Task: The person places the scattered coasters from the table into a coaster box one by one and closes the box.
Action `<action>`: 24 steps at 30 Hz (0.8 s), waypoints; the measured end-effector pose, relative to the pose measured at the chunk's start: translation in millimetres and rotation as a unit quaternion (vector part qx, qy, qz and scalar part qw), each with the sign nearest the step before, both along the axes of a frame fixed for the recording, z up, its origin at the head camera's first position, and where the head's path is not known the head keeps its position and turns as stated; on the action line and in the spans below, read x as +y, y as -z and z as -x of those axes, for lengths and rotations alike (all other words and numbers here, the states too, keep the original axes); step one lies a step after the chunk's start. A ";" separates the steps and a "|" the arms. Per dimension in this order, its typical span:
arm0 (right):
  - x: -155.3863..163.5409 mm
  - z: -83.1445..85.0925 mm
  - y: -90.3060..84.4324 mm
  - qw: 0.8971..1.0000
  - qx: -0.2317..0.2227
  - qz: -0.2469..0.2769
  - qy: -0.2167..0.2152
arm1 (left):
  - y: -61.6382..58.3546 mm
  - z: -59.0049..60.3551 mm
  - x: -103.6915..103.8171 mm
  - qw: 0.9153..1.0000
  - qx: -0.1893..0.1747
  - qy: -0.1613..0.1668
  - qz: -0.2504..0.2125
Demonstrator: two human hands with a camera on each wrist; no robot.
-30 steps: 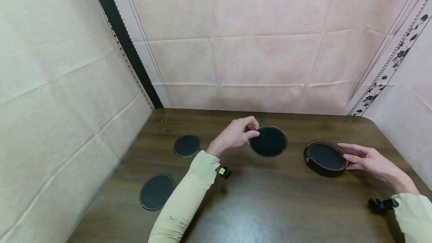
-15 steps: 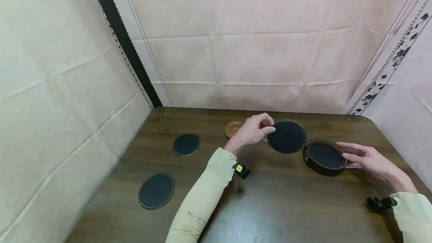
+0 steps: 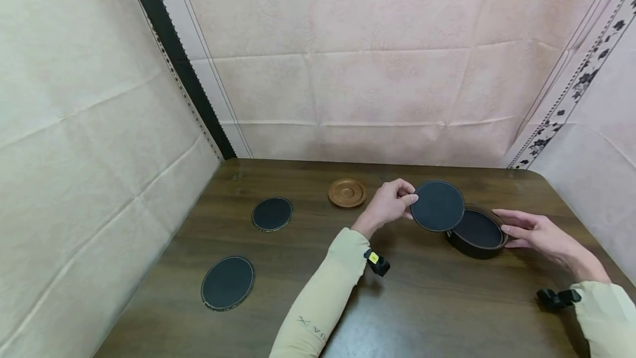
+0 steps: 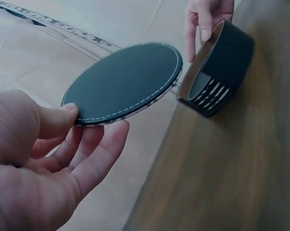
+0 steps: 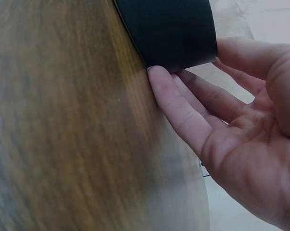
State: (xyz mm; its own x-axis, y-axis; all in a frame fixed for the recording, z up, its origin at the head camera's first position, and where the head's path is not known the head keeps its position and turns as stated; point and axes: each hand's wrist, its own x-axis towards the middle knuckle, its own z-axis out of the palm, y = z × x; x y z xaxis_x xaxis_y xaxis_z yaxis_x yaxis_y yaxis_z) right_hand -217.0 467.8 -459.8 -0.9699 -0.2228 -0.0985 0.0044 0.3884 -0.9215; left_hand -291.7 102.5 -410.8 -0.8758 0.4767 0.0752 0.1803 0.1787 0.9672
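Note:
My left hand (image 3: 390,206) pinches a round black coaster (image 3: 437,206) with pale edge stitching, thumb on top and fingers beneath, as the left wrist view (image 4: 125,84) shows. The coaster is raised and overlaps the left rim of a round dark coaster holder (image 3: 464,245) in the head view. The holder has a brown inner wall and pale stripes outside; a dark disc shows inside it. At its right side, my right hand (image 3: 536,233) holds the wall, thumb at the rim and fingertips against the outside (image 5: 178,36).
Two more black coasters lie on the left of the wooden table (image 3: 412,303), a smaller one (image 3: 272,214) farther back and a larger one (image 3: 227,283) nearer. A brown disc with concentric rings (image 3: 346,193) lies toward the back edge. Pale cloth walls (image 3: 367,82) surround the table.
My left hand has carried the coaster right until it overlaps the holder in view, uncovering the brown ringed disc behind the arm. My right hand stays at the holder.

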 end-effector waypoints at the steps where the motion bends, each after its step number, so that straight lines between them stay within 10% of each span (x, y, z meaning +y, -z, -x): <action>1: 0.1 0.2 0.1 1.000 0.001 0.000 -0.001 | 2.4 -0.3 3.3 1.000 -0.007 -0.003 -0.007; 24: 3.6 1.3 1.5 0.998 0.013 0.045 -0.038 | 35.5 -19.8 68.7 0.978 -0.149 -0.096 -0.114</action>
